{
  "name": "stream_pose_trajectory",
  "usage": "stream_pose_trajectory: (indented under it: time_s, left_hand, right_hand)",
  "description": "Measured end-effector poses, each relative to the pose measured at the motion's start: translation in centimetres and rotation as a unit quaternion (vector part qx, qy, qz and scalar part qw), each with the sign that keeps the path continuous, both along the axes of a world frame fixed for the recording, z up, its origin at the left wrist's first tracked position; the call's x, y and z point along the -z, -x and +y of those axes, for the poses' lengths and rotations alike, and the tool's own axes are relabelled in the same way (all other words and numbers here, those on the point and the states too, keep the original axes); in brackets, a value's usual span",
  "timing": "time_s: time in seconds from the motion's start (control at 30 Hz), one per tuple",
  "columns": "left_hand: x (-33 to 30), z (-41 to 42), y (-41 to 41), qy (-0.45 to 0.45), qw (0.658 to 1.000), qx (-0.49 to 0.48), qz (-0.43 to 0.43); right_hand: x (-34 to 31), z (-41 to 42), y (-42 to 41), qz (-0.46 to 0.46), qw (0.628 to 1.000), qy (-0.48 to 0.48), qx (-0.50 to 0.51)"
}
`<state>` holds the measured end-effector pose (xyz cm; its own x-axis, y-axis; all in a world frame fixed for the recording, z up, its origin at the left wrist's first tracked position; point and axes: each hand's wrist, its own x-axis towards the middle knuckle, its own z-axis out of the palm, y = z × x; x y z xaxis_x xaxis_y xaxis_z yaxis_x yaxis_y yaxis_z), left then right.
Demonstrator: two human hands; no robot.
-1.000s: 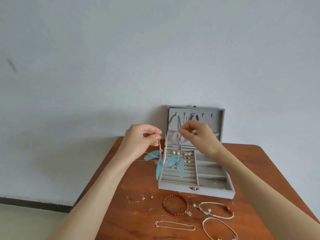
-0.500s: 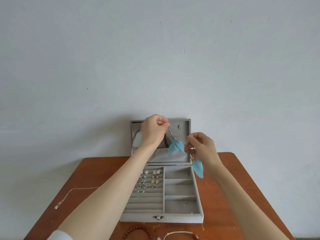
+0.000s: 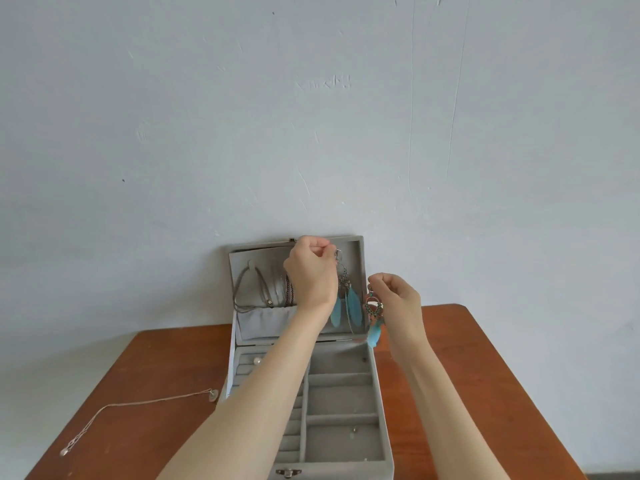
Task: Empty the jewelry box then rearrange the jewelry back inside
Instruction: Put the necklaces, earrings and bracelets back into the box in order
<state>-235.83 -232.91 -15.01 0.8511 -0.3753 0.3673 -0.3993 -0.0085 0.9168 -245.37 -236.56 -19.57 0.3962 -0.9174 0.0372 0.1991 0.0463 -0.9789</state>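
Left hand pinching a feather earring against the open jewelry box lid, right hand pinching second feather earring, box sitting at tabletop's rear edge

There is one grey jewelry box on one wooden worktop. Two blue feather earrings are in view, one earring hanging from the left hand, the other earring from the right hand. One thin chain necklace lies on the worktop, and one pearl sits in the box.
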Motion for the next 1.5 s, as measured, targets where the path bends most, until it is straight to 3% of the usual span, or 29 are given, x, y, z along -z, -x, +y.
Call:
stream_pose_trajectory:
  time_s: [0.17, 0.4, 0.67, 0.83, 1.0, 1.1, 1.2, 1.3, 1.4, 1.5]
  left_hand:
    - [-0.3, -0.6, -0.6, -0.038, 0.999, -0.003, 0.015]
    - [0.1, -0.4, -1.2, -0.125, 0.991, 0.004, -0.041]
    - [0.6, 0.2, 0.3, -0.139, 0.979, -0.011, -0.146]
    - [1.7, 1.1, 0.6, -0.118, 0.98, 0.022, -0.156]
    - [1.7, 2.9, 1.2, -0.123, 0.969, 0.116, -0.18]
    - [1.3, 3.2, 1.4, -0.149, 0.965, 0.185, -0.115]
    - [1.1, 3.2, 1.3, -0.147, 0.968, 0.192, -0.07]
    - [0.8, 3.0, 0.8, -0.134, 0.977, 0.163, -0.044]
    - [0.3, 2.3, -0.1, -0.08, 0.987, 0.112, 0.08]
    - [0.0, 1.5, -0.3, -0.053, 0.985, 0.082, 0.14]
  right_hand:
    - [-0.3, -0.5, 0.0, -0.019, 1.0, 0.0, -0.009]
    - [-0.2, -0.6, 0.1, -0.027, 0.999, 0.012, -0.023]
    - [-0.4, -0.8, 0.5, -0.002, 0.999, 0.023, -0.032]
    - [-1.0, -1.3, 1.3, 0.021, 0.996, 0.059, -0.059]
    - [-1.7, -1.2, 1.6, 0.017, 0.994, 0.088, -0.07]
    - [-2.0, -1.1, 1.6, -0.006, 0.995, 0.078, -0.069]
    - [-2.3, -0.9, 1.6, -0.012, 0.995, 0.069, -0.066]
    - [-1.9, -0.9, 1.1, -0.014, 0.998, 0.047, -0.035]
    - [-1.1, -1.0, 0.4, 0.004, 0.999, 0.032, -0.009]
    - [-0.3, -0.9, -0.2, 0.026, 0.999, 0.02, -0.011]
